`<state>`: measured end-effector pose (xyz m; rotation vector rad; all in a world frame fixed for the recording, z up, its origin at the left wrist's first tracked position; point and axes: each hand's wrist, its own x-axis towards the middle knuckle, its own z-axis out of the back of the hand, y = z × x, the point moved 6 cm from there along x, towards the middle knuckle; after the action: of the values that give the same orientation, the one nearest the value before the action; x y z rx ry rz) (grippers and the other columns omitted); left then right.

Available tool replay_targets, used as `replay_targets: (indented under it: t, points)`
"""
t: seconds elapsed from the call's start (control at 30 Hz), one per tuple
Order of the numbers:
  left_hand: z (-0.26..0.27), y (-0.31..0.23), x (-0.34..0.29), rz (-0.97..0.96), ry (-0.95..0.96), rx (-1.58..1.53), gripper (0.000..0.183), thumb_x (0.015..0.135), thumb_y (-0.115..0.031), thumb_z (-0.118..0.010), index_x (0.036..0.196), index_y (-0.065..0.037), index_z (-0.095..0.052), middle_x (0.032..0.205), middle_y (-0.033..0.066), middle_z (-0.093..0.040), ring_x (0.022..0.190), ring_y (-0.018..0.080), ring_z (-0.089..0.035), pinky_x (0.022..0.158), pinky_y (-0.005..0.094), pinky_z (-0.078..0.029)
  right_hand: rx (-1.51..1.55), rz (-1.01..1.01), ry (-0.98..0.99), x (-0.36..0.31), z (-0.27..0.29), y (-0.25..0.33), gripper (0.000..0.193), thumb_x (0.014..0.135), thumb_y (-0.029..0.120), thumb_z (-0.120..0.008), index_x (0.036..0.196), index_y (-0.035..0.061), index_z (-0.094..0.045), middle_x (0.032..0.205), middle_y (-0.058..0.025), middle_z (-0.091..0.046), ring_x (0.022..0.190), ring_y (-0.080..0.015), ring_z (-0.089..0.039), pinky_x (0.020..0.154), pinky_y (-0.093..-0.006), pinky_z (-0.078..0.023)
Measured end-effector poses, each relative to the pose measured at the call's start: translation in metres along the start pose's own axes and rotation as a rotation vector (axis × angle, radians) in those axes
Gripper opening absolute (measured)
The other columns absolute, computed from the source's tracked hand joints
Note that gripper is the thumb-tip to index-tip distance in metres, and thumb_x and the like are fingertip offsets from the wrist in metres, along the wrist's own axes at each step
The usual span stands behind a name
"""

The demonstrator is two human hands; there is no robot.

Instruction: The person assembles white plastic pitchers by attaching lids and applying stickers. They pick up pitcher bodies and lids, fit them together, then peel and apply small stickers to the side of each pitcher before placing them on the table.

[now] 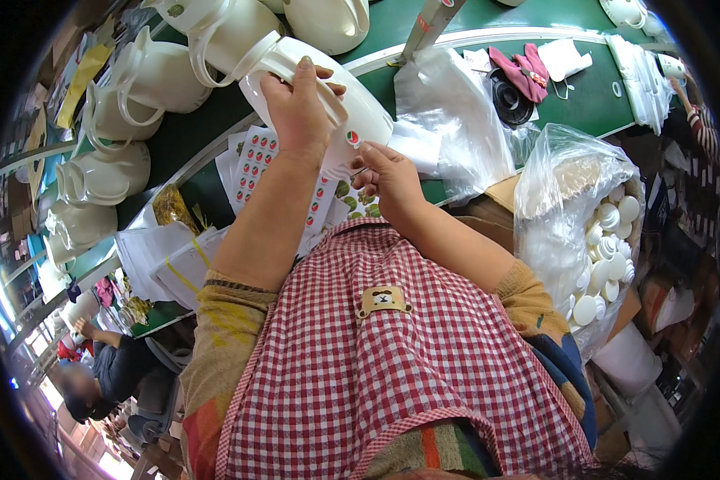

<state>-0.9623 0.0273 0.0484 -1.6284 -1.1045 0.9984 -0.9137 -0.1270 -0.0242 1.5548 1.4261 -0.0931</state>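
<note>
A cream plastic jug (366, 108) lies tilted in front of me, its mouth to the upper left. My left hand (302, 108) is closed round its handle. Near the jug's lower end, a small round sticker (353, 138) in red, green and white shows against its side. The fingers of my right hand (388, 178) are pinched together, thumb tip right beside that sticker. Something thin and dark shows between these fingers, too small to name. Under my forearms lie sheets of similar round stickers (258, 164), partly hidden by my left arm.
More cream jugs (172, 76) stand along the green bench at left. Clear plastic bags (448, 120), a black round part (510, 98) and a pink cloth (522, 70) lie to the right. A bag-lined box holds white lids (608, 268). Another person (108, 372) sits at lower left.
</note>
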Motion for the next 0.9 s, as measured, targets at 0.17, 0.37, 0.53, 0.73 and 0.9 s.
replay_targets:
  t: [0.17,0.37,0.53,0.73,0.9]
  points:
    - [-0.006,0.004,-0.005,-0.017,0.008,-0.022,0.027,0.092,-0.016,-0.049,0.104,-0.001,-0.030,0.084,0.0143,-0.058,0.059,0.0211,-0.061,0.054,0.0301,-0.052,-0.107,0.077,-0.221,0.012,0.005,0.002,0.028,0.080,0.020,-0.068,0.088,-0.0061,-0.059,0.068,-0.0112,-0.060,0.047,-0.0148,-0.053,0.043,-0.0234,-0.039]
    - [-0.008,0.006,-0.012,-0.019,0.026,0.021,0.025,0.092,-0.017,-0.048,0.105,-0.003,-0.032,0.084,0.0129,-0.059,0.061,0.0211,-0.062,0.057,0.0332,-0.052,-0.341,0.126,-0.289,0.014,0.016,-0.002,0.029,0.075,0.022,-0.073,0.072,-0.0016,-0.056,0.062,-0.0094,-0.059,0.048,-0.0126,-0.053,0.044,-0.0248,-0.042]
    - [-0.007,0.006,-0.014,-0.026,0.059,0.024,0.023,0.092,-0.016,-0.048,0.105,-0.002,-0.034,0.083,0.0127,-0.060,0.063,0.0204,-0.062,0.057,0.0325,-0.052,-0.665,0.219,-0.273,0.017,0.050,0.006,0.038,0.068,0.035,-0.075,0.069,0.0010,-0.058,0.064,-0.0092,-0.061,0.056,-0.0169,-0.058,0.053,-0.0310,-0.046]
    - [-0.009,0.017,-0.024,0.217,0.359,0.195,0.016,0.090,-0.012,-0.052,0.101,-0.001,-0.052,0.081,0.0089,-0.062,0.072,0.0169,-0.061,0.063,0.0290,-0.050,-1.228,0.335,-0.279,0.019,0.034,0.045,0.042,0.071,0.047,-0.064,0.078,0.0055,-0.065,0.073,-0.0131,-0.064,0.070,-0.0283,-0.061,0.066,-0.0373,-0.047]
    - [-0.029,-0.003,-0.099,0.255,0.774,0.285,0.019,0.086,-0.009,-0.058,0.101,0.000,-0.051,0.085,0.0087,-0.062,0.074,0.0137,-0.060,0.064,0.0273,-0.049,-0.640,0.380,0.048,-0.044,0.057,0.096,0.024,0.085,0.020,-0.060,0.094,-0.0016,-0.064,0.076,-0.0035,-0.063,0.067,-0.0095,-0.055,0.062,-0.0240,-0.045]
